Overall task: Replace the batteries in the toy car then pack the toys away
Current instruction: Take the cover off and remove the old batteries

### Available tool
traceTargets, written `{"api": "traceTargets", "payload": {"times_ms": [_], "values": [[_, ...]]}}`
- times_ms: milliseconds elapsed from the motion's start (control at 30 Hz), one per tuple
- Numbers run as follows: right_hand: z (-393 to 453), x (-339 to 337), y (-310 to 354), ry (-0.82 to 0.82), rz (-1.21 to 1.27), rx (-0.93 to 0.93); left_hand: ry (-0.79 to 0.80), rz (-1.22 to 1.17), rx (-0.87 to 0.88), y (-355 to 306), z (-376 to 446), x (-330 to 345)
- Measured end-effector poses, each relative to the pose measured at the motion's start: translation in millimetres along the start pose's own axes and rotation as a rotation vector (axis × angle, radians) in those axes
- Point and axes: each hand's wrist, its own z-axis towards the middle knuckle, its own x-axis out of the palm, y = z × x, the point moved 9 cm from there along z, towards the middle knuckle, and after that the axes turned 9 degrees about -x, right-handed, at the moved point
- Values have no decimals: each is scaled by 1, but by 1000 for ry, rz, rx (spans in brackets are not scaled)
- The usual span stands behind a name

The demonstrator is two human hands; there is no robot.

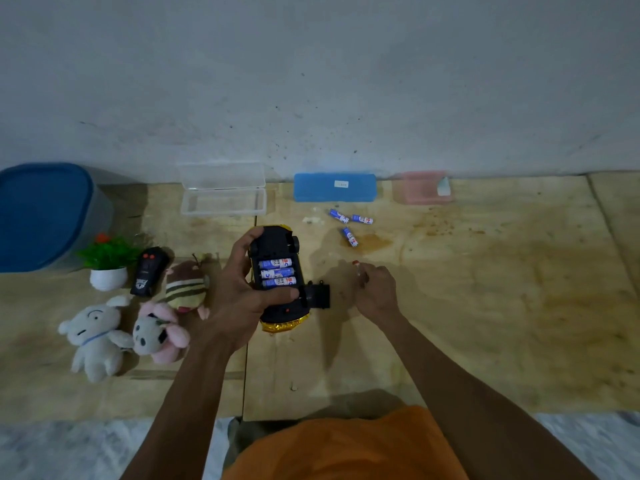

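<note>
L hand (242, 292) grips the car (277, 275) upside down above the desk (485, 289), 3 batteries (276, 273) seated, cover (318, 296) hanging open. R hand (375, 289) closed round a small tool, prob. a screwdriver (358, 270). Risk: tilt the car w/ cover open and the cells drop out; 3 loose cells (349, 225) nearby could get mixed up w/ these.

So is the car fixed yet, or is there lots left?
Nearly. Three batteries sit in the upturned car, held by the left hand. The right hand holds a small tool. The battery cover is off. Three loose batteries and the soft toys remain unpacked.
</note>
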Motion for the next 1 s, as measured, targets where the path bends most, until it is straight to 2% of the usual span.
{"api": "traceTargets", "payload": {"times_ms": [167, 433, 767, 900, 1000], "values": [[-2, -2, -5, -93, 108, 60, -2, 2, 4, 4, 3, 11], [-1, 11, -7, -29, -35, 55, 3, -8, 0, 5, 1, 19], [-9, 15, -13, 5, 67, 91, 7, -17, -28, 12, -5, 23], [-18, -18, 16, -66, 115, 74, 28, 2, -21, 4, -10, 25], [-35, -60, 75, -201, 362, 15, 51, 13, 14, -5, -13, 21]]}}
